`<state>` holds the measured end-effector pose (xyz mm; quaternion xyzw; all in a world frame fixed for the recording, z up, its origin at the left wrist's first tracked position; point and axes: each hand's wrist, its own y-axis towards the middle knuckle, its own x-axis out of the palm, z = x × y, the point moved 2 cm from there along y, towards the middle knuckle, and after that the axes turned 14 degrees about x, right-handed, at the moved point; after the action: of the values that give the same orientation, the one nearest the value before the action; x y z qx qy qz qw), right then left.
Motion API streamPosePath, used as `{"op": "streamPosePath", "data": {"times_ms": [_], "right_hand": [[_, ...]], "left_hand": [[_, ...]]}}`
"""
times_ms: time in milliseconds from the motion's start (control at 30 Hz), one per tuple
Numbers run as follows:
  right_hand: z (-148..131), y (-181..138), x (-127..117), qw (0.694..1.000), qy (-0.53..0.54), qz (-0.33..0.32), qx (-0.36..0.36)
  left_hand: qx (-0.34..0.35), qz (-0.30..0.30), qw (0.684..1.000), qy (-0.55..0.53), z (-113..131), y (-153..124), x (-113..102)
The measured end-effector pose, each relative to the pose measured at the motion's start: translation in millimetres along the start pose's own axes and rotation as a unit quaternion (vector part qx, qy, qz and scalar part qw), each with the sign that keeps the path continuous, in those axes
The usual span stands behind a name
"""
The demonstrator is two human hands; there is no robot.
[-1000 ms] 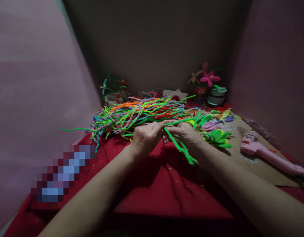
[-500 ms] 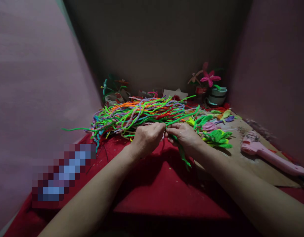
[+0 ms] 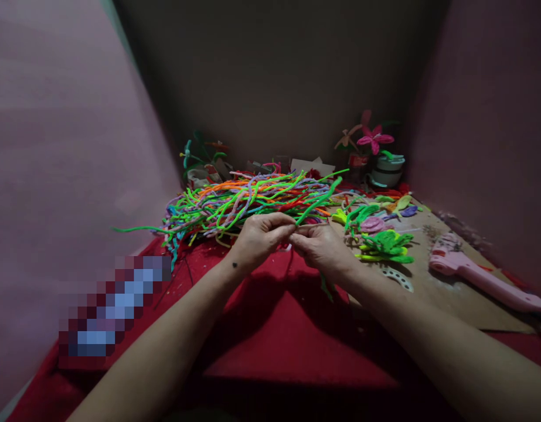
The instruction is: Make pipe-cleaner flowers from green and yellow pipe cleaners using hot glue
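Note:
A green pipe cleaner [image 3: 319,202] slants up and to the right out of my pinched fingertips. My left hand [image 3: 262,234] is closed on its lower end, thumb and forefinger together. My right hand [image 3: 319,245] meets it there, its fingers also closed on the green pipe cleaner. More green fuzzy stem [image 3: 326,288] hangs below my right wrist. Just beyond both hands lies a large heap of pipe cleaners [image 3: 235,202] in many colours. Exactly how the fingertips grip is partly hidden.
A cardboard board [image 3: 463,310] on the right bears fuzzy green leaves [image 3: 387,245], a pink glue gun [image 3: 485,275] and a white curved piece with holes [image 3: 398,279]. Pipe-cleaner flowers [image 3: 376,140] stand at the back by a pale cup [image 3: 387,171]. Red cloth [image 3: 296,351] covers the table.
My left hand has rolled over, showing its wrist, and my right hand has turned too. The green pipe cleaner now points more steeply upward. The white holed piece has come into view.

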<state>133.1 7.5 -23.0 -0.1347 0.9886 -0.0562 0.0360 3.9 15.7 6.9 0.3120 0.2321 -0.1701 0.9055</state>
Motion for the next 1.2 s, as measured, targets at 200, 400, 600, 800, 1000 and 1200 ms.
{"op": "streamPosePath", "data": {"times_ms": [200,400,600,800,1000,1200], "right_hand": [[-3.5,-3.7,1.9,0.999,0.047,-0.018,0.005],[-4.2,-7.9,3.6,0.972,0.151,-0.156,0.086],[1.5,-5.4,-2.2,0.943,0.155,-0.262,0.134],[0.9,-4.2,-13.2,0.914,0.118,-0.356,0.155],[-5.5,-15.9,-10.0,0.895,0.124,-0.419,0.095],[-8.6,-12.6,0.3,0.918,0.196,-0.338,0.071]], "left_hand": [[0.03,0.06,0.992,0.104,6.3,-0.2,-5.0],[-0.054,0.131,0.988,-0.058,7.5,4.0,-31.9],[-0.055,0.165,0.978,-0.114,-2.4,4.8,-54.5],[-0.033,0.14,0.984,-0.102,-1.0,4.6,-59.1],[-0.034,0.086,0.989,-0.115,11.6,1.8,-46.2],[-0.022,0.014,0.994,-0.105,20.1,-0.3,-18.9]]}}
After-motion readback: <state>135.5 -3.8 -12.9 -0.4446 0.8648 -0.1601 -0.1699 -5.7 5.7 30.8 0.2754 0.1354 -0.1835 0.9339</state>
